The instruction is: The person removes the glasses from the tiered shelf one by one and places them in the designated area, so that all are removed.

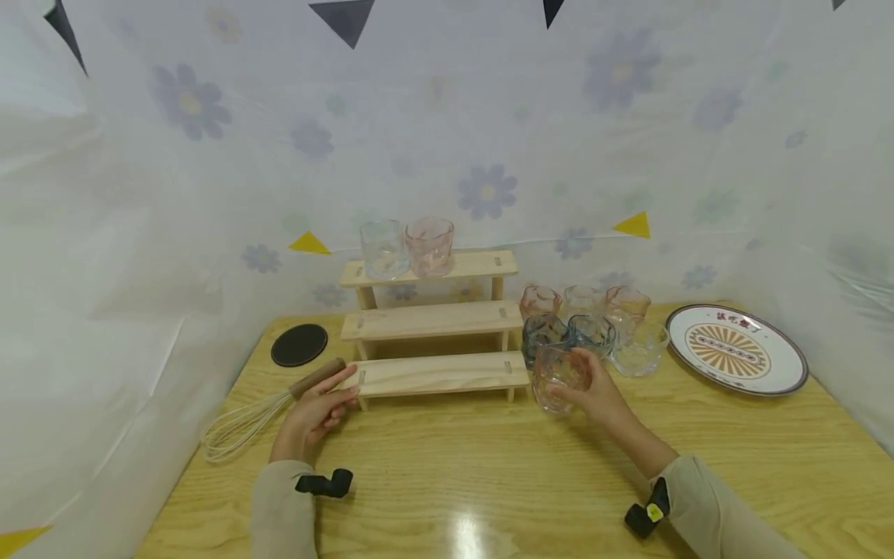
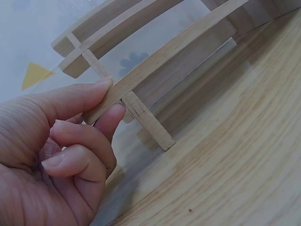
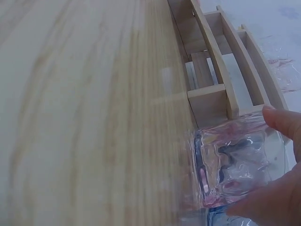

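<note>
A three-step wooden rack [image 1: 436, 374] stands at the middle of the table. My left hand [image 1: 321, 407] pinches the left end of its lowest step between thumb and finger, as the left wrist view shows up close. With thumb and fingers, my right hand [image 1: 594, 392] grips a pinkish clear glass [image 1: 555, 380] just right of that step. Behind this glass stand several others, among them two blue-grey glasses [image 1: 592, 335], pink glasses [image 1: 626, 303] and a clear glass [image 1: 641, 353]. On the top step, a clear glass [image 1: 384, 250] and a pink glass [image 1: 429, 247] sit side by side towards the left.
A whisk [image 1: 251, 423] with a wooden handle lies left of the rack, beside my left hand. Behind it is a round black coaster [image 1: 299, 345]. At the right, a decorated plate [image 1: 736, 349] lies near the table's back edge. Flowered white sheeting surrounds the table.
</note>
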Tool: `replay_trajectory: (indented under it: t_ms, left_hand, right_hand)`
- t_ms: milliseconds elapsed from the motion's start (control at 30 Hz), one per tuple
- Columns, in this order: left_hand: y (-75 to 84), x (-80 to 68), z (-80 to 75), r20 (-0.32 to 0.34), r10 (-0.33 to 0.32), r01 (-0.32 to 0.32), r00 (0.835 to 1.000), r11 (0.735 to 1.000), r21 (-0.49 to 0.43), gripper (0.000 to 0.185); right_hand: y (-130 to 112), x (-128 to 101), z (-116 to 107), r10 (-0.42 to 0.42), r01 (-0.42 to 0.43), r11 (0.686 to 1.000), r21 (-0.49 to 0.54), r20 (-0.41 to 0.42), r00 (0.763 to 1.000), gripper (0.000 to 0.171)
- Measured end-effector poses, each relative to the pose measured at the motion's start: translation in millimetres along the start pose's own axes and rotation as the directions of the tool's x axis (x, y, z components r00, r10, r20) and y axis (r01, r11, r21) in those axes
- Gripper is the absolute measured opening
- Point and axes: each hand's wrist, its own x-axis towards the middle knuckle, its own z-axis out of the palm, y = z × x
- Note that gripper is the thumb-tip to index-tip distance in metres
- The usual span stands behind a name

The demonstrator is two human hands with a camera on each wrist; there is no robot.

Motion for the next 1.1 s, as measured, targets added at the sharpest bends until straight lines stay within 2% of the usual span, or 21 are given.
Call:
replay_trajectory:
  t_ms: [167, 400, 600, 767, 967, 1100]
  left_hand:
    - [-0.3, 0.5, -0.2, 0.008, 0.002, -0.002, 1.0, 1.0, -0.006, 0.061]
    - [-1.0, 2.6, -1.8, 0.014, 0.006, -0.006, 1.0, 1.0, 0.018, 0.061]
    - [-1.8, 1.5, -2.3, 0.014, 0.004, -0.005, 1.0, 1.0, 0.005, 0.061]
    - [-2.9, 0.3, -3.6, 0.014, 0.003, -0.003, 1.0, 1.0, -0.003, 0.062]
    - [-2.5, -0.2, -2.6, 0.011, 0.003, -0.003, 1.0, 1.0, -0.009, 0.062]
    - [-1.9, 0.7, -1.6, 0.013, 0.009, -0.009, 1.0, 1.0, -0.018, 0.061]
  right_hand:
    - [-0.3, -2.1, -3.2, -0.014, 0.013, 0.999, -0.03, -0.025, 1.0, 0.095]
    - [-2.5, -3.0, -10.6, -0.058, 0.055, 0.997, -0.062, -0.04, 0.998, 0.09]
    - [-18.8, 0.4, -15.6, -0.112, 0.106, 0.992, -0.071, -0.084, 0.99, 0.085]
    - [-41.1, 13.4, -17.1, -0.182, 0.18, 0.983, -0.025, -0.118, 0.976, 0.08]
    - [-64.9, 37.7, -15.6, -0.244, 0.235, 0.967, -0.094, -0.091, 0.966, 0.082]
    - [-75.1, 55.0, -11.2, -0.286, 0.278, 0.955, -0.105, -0.069, 0.956, 0.08]
